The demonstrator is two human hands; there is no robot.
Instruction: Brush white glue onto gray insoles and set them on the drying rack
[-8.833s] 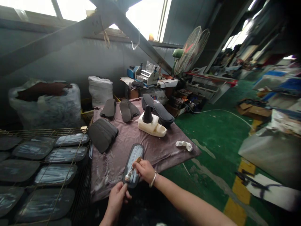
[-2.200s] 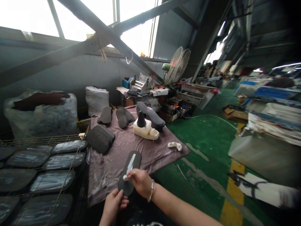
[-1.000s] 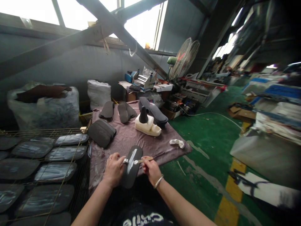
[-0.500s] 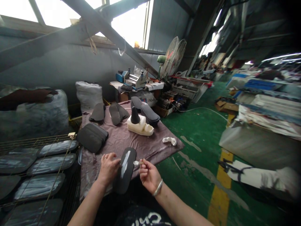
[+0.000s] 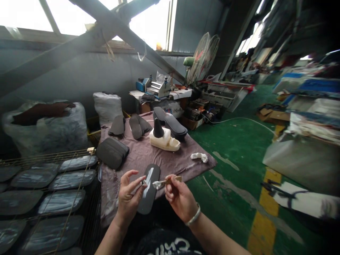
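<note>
My right hand (image 5: 180, 198) pinches a small brush (image 5: 168, 181) with a wooden handle; its tip is coated in white paste and points left. My left hand (image 5: 129, 198) faces it, thumb and fingers brought together around a small whitish bit (image 5: 144, 182) that I cannot make out. Below and between the hands, a dark grey sole-shaped pad (image 5: 148, 200) lies at the table's near edge, a white streak along its upper part. Farther back stands a cream-coloured container (image 5: 164, 140) with a black cone on top. A crumpled white piece (image 5: 199, 157) lies at the right corner.
Stacks of grey pads (image 5: 113, 153) rest on the cloth-covered table (image 5: 170, 164). To the left, a wire rack (image 5: 90, 187) holds several pads with whitish coating. Behind are a roller machine (image 5: 158, 88) and a fan (image 5: 203, 58). Green floor (image 5: 225, 138) runs along the right.
The brush has moved up off the pad along with my right hand. My left hand has left the pad's edge and risen, fingers now pinched near the brush tip. The view has shifted slightly.
</note>
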